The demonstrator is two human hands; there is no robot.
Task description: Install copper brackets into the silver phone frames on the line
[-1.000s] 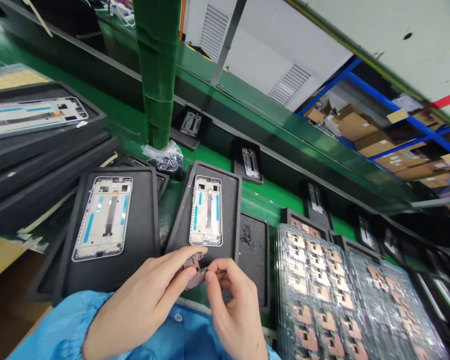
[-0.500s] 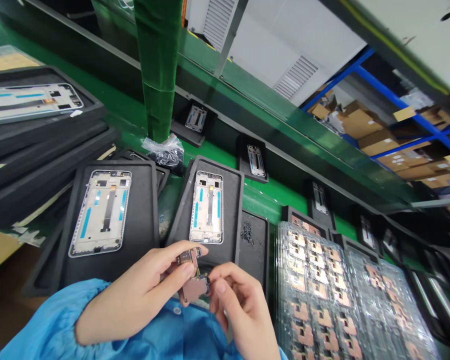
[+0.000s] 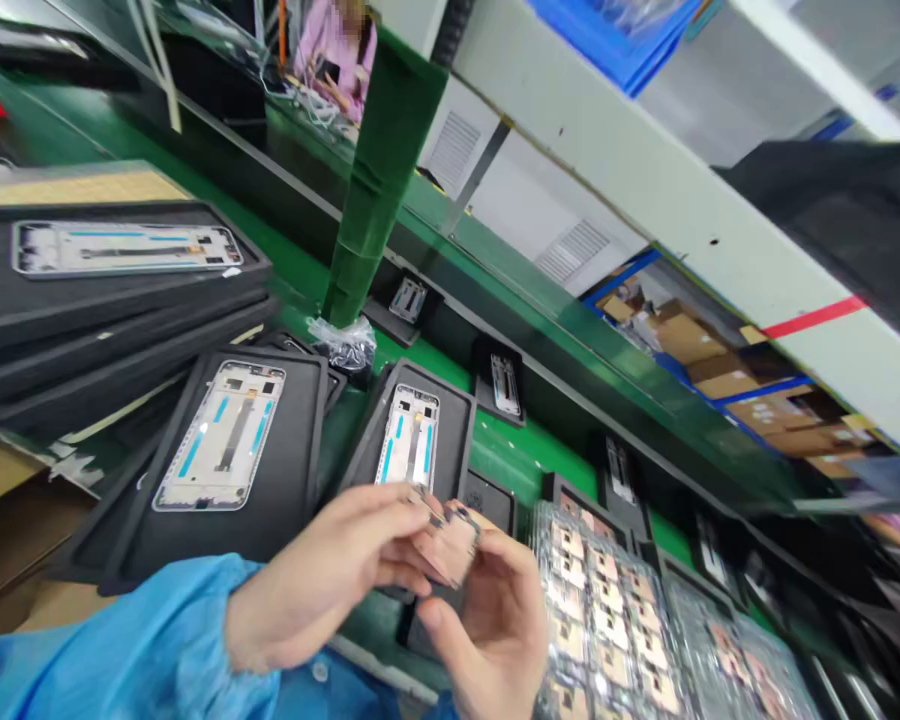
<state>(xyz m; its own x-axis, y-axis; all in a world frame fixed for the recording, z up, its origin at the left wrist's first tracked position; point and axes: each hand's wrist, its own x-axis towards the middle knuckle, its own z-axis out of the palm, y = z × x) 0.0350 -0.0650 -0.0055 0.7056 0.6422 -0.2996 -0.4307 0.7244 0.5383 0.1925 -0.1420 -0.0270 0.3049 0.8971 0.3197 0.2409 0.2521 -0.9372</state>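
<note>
A phone circuit board (image 3: 450,548) with a copper-coloured shield is held up between my two hands, tilted and slightly blurred. My left hand (image 3: 337,565) grips its left end between thumb and fingers. Around the board's right edge curl the fingers of my right hand (image 3: 495,620), the thumb lower and to the side. Just beyond my hands, a phone frame (image 3: 409,435) with blue strips and a dark flex cable lies in a black tray (image 3: 456,420). Another phone frame (image 3: 221,435) lies in a black tray (image 3: 296,480) on the left.
Clear plastic trays (image 3: 540,560) of circuit boards are stacked at right. Stacked black trays (image 3: 120,330) at far left carry another frame. A bag of dark parts (image 3: 349,350) stands by a green post (image 3: 379,180). Trays line a conveyor behind; a person (image 3: 337,60) sits beyond.
The view has swung, showing more of the far left. The circuit board has been turned and raised, and my right hand has moved from its corner to around its right edge.
</note>
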